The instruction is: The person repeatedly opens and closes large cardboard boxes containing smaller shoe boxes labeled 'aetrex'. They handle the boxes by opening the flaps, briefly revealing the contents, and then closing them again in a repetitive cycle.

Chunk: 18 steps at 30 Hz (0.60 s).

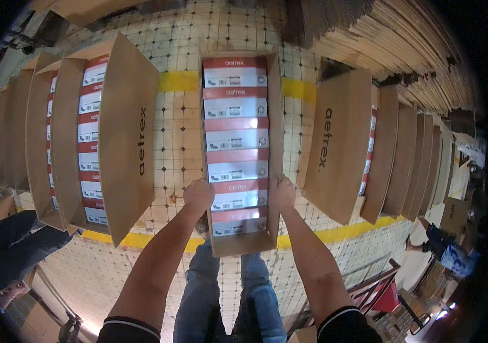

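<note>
In front of my legs is a long, open cardboard carton [240, 247] holding several red and white shoeboxes [237, 140] stacked in one row, their labelled ends facing up. My left hand [199, 195] grips the carton's left wall, fingers closed around its edge. On the opposite side my right hand [282, 193] is closed on the right wall at about the same height. Both arms reach forward from the lower edge. The fingertips are partly hidden by the carton's walls.
Rows of similar open cartons stand to the left [129, 137] and right [338, 143]. Flattened cardboard [392, 51] is piled at the far right. Yellow tape lines [178, 81] cross the tiled floor [178, 126]. Other people are at the left [21, 240] and right [446, 248] edges.
</note>
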Motion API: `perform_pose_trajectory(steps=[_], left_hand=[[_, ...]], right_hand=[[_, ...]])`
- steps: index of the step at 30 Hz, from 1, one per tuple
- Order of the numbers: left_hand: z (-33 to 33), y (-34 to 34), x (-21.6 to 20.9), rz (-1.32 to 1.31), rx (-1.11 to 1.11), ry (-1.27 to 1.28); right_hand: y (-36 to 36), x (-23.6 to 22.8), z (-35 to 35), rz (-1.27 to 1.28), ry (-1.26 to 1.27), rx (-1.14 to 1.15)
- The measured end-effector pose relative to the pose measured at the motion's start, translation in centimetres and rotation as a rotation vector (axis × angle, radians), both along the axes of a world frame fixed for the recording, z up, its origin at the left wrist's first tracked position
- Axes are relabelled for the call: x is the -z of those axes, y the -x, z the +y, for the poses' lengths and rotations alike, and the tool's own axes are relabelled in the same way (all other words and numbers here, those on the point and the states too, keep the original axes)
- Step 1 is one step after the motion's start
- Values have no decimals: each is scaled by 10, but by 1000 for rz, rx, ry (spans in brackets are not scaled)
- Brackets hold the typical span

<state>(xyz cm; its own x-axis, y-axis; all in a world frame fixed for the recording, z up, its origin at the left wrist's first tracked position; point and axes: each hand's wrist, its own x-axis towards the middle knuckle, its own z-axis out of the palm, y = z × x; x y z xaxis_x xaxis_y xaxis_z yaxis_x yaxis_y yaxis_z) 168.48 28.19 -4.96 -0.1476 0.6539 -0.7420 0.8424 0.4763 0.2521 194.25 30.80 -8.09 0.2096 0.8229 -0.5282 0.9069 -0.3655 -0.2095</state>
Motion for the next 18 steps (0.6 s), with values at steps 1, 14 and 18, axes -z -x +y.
perform_pose_trajectory(steps=[1,14,18], left_hand=[[3,1,-1,0,-18,31],[43,149,-10,91,-38,-353],[52,227,-58,127,65,-476]], right_hand=[[3,1,3,-6,0,30],[66,-49,37,220,-233,-88],[147,-31,42,211,-394,-249]])
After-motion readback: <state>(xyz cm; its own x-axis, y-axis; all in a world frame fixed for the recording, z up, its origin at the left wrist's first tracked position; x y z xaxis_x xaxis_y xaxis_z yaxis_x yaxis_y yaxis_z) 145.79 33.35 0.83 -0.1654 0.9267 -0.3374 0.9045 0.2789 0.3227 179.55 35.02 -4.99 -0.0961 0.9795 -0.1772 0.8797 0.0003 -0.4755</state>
